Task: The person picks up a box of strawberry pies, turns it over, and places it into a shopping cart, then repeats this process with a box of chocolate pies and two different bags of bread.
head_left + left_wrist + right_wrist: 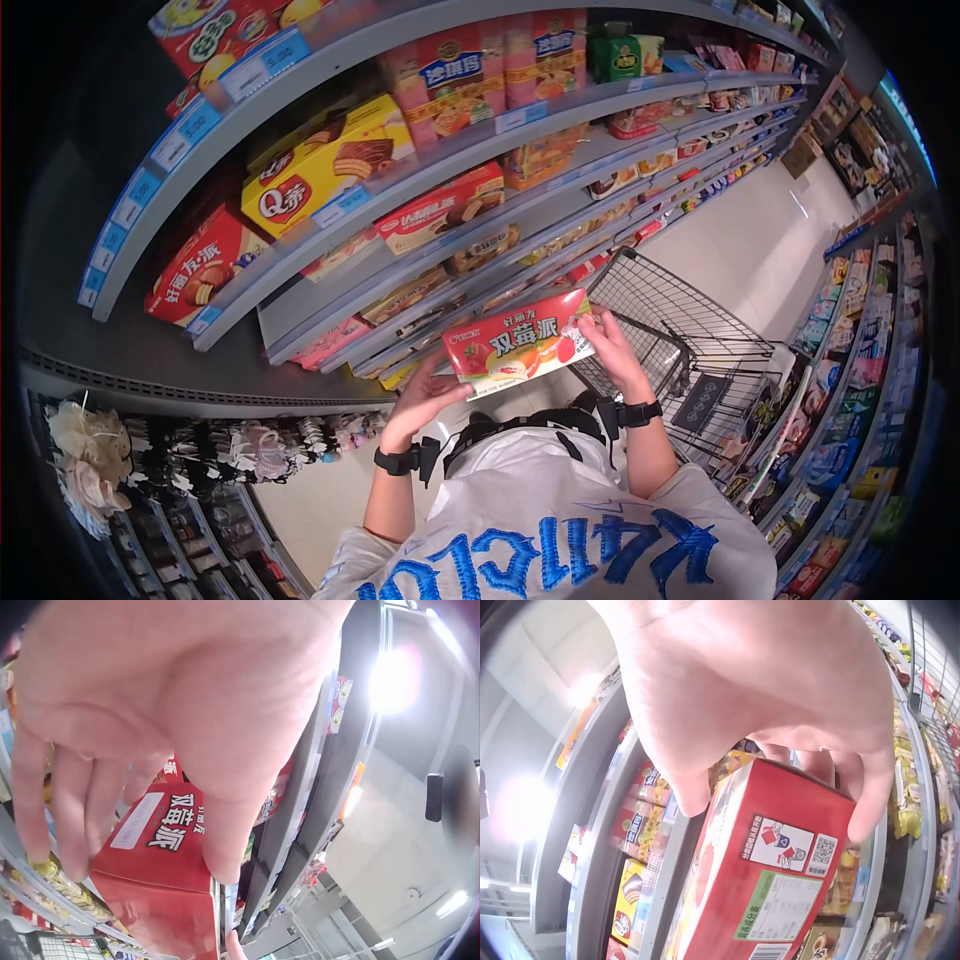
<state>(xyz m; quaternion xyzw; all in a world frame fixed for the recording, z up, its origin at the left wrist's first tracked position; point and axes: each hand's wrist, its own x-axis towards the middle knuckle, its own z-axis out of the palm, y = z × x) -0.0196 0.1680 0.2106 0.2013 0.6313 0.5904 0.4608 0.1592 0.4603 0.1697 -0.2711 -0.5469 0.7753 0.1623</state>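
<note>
A red and white box of berry pies, with strawberries and Chinese lettering on its front, is held level in front of the person's waist. The left hand grips the box's left end. At the opposite end the right hand holds it, thumb on the front. The left wrist view shows thumb and fingers of the left hand on either side of the red box. In the right wrist view the right hand spans the end of the box, where a nutrition label and a QR code show.
Long shelves of boxed snacks run along the left, including a yellow box and a red pie box. A wire shopping cart stands just right of the person. Hair accessories hang at lower left; packaged goods line the right.
</note>
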